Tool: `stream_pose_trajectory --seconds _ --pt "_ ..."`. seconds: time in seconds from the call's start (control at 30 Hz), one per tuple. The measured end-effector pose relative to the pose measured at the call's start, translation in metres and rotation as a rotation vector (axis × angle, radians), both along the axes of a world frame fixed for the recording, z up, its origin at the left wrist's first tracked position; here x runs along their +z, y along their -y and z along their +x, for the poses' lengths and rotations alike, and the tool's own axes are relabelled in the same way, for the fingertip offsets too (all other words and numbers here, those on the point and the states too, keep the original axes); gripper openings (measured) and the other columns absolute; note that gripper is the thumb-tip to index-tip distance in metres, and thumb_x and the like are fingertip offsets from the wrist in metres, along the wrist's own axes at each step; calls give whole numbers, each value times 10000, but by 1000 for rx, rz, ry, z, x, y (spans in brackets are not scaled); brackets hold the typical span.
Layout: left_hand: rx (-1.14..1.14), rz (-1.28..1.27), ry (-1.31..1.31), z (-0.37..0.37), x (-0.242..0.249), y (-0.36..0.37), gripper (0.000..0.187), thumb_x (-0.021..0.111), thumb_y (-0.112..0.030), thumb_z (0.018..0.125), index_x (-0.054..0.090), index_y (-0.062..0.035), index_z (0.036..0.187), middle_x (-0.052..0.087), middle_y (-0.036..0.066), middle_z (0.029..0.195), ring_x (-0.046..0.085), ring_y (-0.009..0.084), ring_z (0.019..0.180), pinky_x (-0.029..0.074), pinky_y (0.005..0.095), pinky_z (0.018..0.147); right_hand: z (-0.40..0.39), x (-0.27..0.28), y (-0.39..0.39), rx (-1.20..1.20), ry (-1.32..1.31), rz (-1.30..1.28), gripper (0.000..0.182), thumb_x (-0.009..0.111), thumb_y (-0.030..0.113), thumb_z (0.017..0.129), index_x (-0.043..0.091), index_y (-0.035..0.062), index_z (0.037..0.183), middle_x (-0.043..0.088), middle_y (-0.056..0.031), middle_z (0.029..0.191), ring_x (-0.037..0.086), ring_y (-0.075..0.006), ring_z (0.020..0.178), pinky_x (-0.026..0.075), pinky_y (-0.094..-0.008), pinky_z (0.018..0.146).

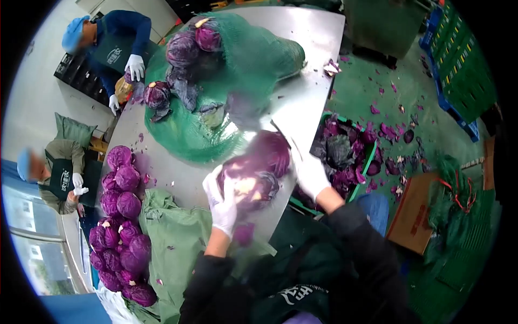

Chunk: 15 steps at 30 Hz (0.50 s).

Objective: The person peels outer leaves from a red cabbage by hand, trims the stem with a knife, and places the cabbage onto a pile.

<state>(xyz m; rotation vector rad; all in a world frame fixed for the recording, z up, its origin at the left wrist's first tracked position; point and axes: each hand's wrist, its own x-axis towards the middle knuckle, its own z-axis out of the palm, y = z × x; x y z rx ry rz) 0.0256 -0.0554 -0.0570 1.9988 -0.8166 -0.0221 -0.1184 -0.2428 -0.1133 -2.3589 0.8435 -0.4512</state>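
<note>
My left hand (221, 201), in a white glove, grips the near side of a blurred red cabbage (253, 190) with pale stem patches, over the metal table's front edge. Another red cabbage (274, 150) appears right behind it; blur hides where one ends. My right hand (310, 174), also gloved, is closed at the cabbages' right side around what looks like a knife (281, 131); only a thin, dark-edged strip shows. A loose purple leaf (244, 233) is below my left hand. Beyond, a green mesh bag (248, 48) lies open with several untrimmed cabbages (183, 49).
Trimmed cabbages (128, 205) are stacked along the left edge, beside a pale green sack (175, 232). A green crate (369, 162) of leaves stands at right; scraps litter the floor. Two co-workers (121, 40) in gloves stand across and left. A cardboard box (413, 216) lies at right.
</note>
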Motion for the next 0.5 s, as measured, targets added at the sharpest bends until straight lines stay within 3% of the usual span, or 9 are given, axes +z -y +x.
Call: stream_pose_trajectory --seconds 0.03,0.07,0.13,0.2,0.33,0.37,0.4,0.47,0.5 --pt "10 -132 -233 11 -15 -10 324 644 -164 909 540 -33 1187 462 131 1149 492 231 1118 399 370 1000 -4 10 -19 -2 168 -117 432 378 307 1014 465 38 1341 621 -275 1081 637 -414 815 522 -502 651" --pt "64 -30 -405 12 -1 -19 253 702 -170 870 525 -43 1000 444 88 1039 489 192 989 427 351 895 -6 23 -35 2 184 184 465 379 329 1011 405 102 1416 646 -261 983 635 -428 787 515 -511 671" --pt "31 68 -288 12 6 -28 313 738 -170 841 448 -62 891 410 59 966 443 168 886 410 331 801 -11 61 -67 86 92 438 502 359 375 1015 353 158 1468 651 -257 866 631 -437 752 507 -516 690" --pt "114 -66 -462 0 -4 -26 387 757 -157 817 383 -69 863 385 48 931 399 163 839 379 326 759 -13 58 -76 73 121 381 527 346 397 1015 298 187 1496 652 -249 832 630 -437 732 506 -511 705" --pt "40 -216 -281 -16 -6 -13 622 758 -142 801 416 -25 1307 468 109 1177 455 227 1133 367 335 1010 -21 72 -76 112 -45 316 561 330 408 1016 224 193 1523 658 -238 859 632 -425 718 512 -492 702" --pt "-101 -178 -369 -14 -6 -16 804 748 -126 804 302 -27 1465 432 151 1364 396 244 1297 312 349 1109 -21 68 -77 124 10 256 580 335 397 1017 183 179 1532 660 -232 865 632 -416 697 515 -483 677" --pt "-164 -198 -614 -18 12 -13 767 734 -111 814 327 -30 1459 415 159 1418 407 243 1310 350 362 1098 -21 68 -76 120 5 213 582 338 395 1017 183 172 1532 660 -230 857 632 -413 693 516 -481 670" --pt "-186 -226 -679 -23 17 -14 725 716 -102 831 349 -39 1453 426 159 1420 445 238 1281 382 353 1073 -19 68 -77 117 -7 138 585 343 391 1017 185 160 1531 660 -226 841 633 -407 684 516 -476 658" --pt "-189 -238 -708 -23 17 -14 721 713 -100 834 348 -40 1454 435 156 1413 450 235 1276 386 348 1069 -18 69 -77 81 27 86 525 355 388 1015 324 147 1480 662 -224 829 634 -402 682 519 -471 656"
